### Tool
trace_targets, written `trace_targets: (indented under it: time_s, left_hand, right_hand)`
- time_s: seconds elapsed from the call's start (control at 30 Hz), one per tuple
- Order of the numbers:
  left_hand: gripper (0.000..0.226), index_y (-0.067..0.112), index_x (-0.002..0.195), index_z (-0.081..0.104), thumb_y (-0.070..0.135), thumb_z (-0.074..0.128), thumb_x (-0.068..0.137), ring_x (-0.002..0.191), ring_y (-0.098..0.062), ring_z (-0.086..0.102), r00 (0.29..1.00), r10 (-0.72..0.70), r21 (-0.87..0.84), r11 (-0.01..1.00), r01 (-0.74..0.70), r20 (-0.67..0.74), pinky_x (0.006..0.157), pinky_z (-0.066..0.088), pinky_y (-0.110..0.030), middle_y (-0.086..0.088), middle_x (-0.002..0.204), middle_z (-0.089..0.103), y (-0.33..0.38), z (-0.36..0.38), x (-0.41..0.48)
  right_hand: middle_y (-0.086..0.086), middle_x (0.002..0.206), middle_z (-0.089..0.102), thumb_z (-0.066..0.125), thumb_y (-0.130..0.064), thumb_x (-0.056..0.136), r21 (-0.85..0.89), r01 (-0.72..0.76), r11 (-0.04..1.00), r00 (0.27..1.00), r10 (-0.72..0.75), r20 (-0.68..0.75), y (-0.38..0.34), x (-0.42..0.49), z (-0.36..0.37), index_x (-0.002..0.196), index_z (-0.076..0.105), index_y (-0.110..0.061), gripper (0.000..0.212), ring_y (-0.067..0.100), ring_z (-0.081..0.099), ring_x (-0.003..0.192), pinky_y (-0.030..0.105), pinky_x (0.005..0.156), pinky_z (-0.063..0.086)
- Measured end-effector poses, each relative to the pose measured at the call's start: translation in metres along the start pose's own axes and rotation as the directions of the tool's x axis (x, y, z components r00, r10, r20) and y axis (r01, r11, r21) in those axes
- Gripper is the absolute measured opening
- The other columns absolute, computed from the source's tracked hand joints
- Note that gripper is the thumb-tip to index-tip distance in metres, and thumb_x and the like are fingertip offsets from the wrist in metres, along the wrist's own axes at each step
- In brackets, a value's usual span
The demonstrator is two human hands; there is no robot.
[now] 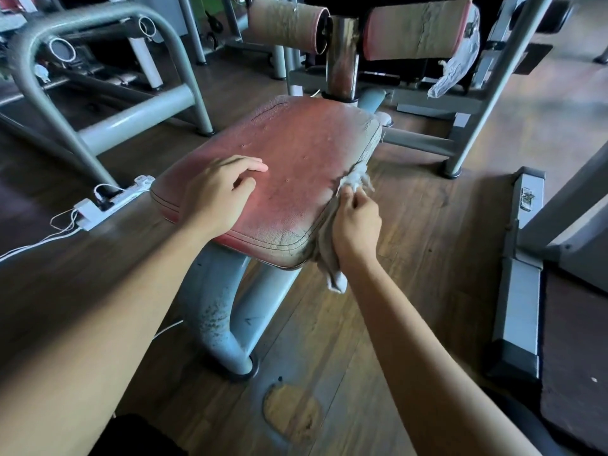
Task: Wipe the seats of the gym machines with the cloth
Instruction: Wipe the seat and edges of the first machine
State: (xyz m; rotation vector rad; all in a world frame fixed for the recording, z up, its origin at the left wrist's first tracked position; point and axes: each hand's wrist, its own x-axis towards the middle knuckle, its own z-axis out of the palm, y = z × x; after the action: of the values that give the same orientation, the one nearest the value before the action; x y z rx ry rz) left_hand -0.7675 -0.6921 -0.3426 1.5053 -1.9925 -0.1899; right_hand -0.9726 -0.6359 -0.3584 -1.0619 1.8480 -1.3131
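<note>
A worn red padded seat on a pale blue curved post fills the middle of the head view. My left hand rests on the seat's near left part, fingers loosely bent and holding nothing. My right hand grips a greyish-white cloth against the seat's right edge. One end of the cloth bunches up above my fingers on the seat's rim and the other end hangs down below my wrist.
Two worn red roller pads on a chrome post stand behind the seat. A grey tube frame is at the left, with a white power strip and cables on the wooden floor. A grey machine base lies at the right.
</note>
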Motion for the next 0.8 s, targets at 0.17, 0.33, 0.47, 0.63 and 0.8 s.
trace_targets:
  time_s: [0.17, 0.33, 0.47, 0.63, 0.8]
  left_hand:
    - [0.033, 0.038, 0.114, 0.067, 0.021, 0.049, 0.092, 0.122, -0.004, 0.053, 1.0, -0.007, 0.022, 1.0, 0.007, -0.004, 0.103, 0.045, -0.034, 0.026, 0.129, 0.061, 0.002, -0.002, -0.001]
    - [0.032, 0.037, 0.114, 0.067, 0.021, 0.049, 0.093, 0.122, -0.004, 0.052, 1.0, -0.007, 0.021, 1.0, 0.007, -0.016, 0.101, 0.044, -0.031, 0.025, 0.129, 0.061, 0.004, -0.002, -0.002]
    - [0.031, 0.035, 0.116, 0.066, 0.02, 0.049, 0.094, 0.122, -0.006, 0.051, 1.0, 0.0, 0.056, 0.998, 0.0, 0.005, 0.097, 0.042, -0.028, 0.024, 0.131, 0.06, 0.007, -0.004, -0.003]
    - [0.031, 0.033, 0.118, 0.064, 0.02, 0.047, 0.095, 0.121, -0.009, 0.052, 1.0, 0.008, 0.092, 0.996, -0.008, 0.007, 0.094, 0.042, -0.028, 0.021, 0.131, 0.06, 0.011, -0.005, -0.006]
    - [0.03, 0.033, 0.115, 0.064, 0.02, 0.048, 0.094, 0.117, -0.015, 0.056, 1.0, 0.006, 0.047, 0.999, -0.007, 0.023, 0.094, 0.049, -0.036, 0.019, 0.128, 0.063, 0.012, -0.012, -0.005]
  right_hand:
    - [0.008, 0.081, 0.065, 0.041, -0.032, 0.105, 0.021, 0.107, 0.994, 0.993, -0.107, 0.044, 0.013, -0.049, -0.004, 0.085, 0.049, -0.017, 0.027, 0.021, 0.054, 0.072, 0.036, 0.066, 0.036]
    - [0.0, 0.079, 0.066, 0.039, -0.032, 0.105, 0.004, 0.12, 0.993, 0.992, -0.12, 0.044, 0.012, -0.066, 0.001, 0.091, 0.057, -0.016, 0.028, 0.017, 0.059, 0.075, 0.035, 0.067, 0.038]
    - [0.011, 0.112, 0.071, 0.038, -0.03, 0.107, 0.009, 0.032, 0.999, 0.999, -0.032, -0.039, 0.005, -0.032, 0.007, 0.117, 0.065, -0.014, 0.033, 0.032, 0.062, 0.106, 0.029, 0.078, 0.036]
    - [-0.004, 0.082, 0.065, 0.043, -0.028, 0.103, 0.209, -0.007, 0.978, 0.995, 0.028, -0.099, 0.005, -0.031, 0.009, 0.096, 0.065, -0.01, 0.03, 0.013, 0.053, 0.076, 0.029, 0.072, 0.036]
    - [-0.009, 0.068, 0.051, 0.047, -0.023, 0.095, 0.35, -0.088, 0.933, 0.976, 0.15, -0.154, -0.001, -0.058, 0.005, 0.075, 0.049, -0.012, 0.022, 0.009, 0.045, 0.065, 0.03, 0.07, 0.04]
